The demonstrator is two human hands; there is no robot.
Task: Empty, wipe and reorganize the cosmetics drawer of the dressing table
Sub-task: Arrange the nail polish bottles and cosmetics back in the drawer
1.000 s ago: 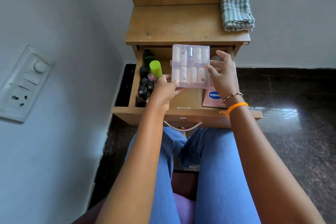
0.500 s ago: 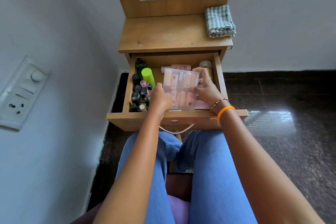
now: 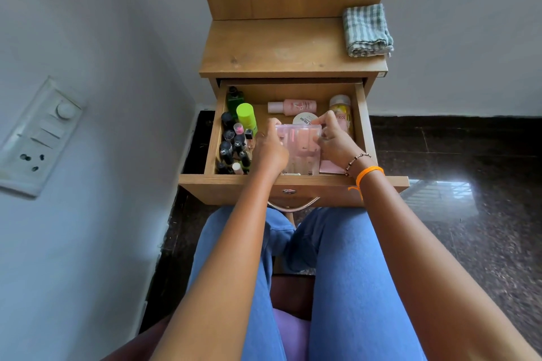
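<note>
Both your hands are on the clear case (image 3: pixel 297 149) in the middle of the open drawer (image 3: pixel 287 184): your left hand (image 3: pixel 271 149) has its grip curled round the left edge, your right hand (image 3: pixel 334 142) pinches the far right corner. The case lies low in the drawer, its near end by the front wall.

The risks, as I judge them: the case looks slick and light, so a corner pinch could slip and tip it. The small bottles (image 3: pixel 234 146) stand packed just left of your left hand; a sideways swing would topple them. The white jar (image 3: pixel 305 119) and yellow bottle (image 3: pixel 340 110) sit just beyond your fingers. Lift straight up. The cloth (image 3: pixel 366 31) waits on the counter (image 3: pixel 278 47), far right.
</note>
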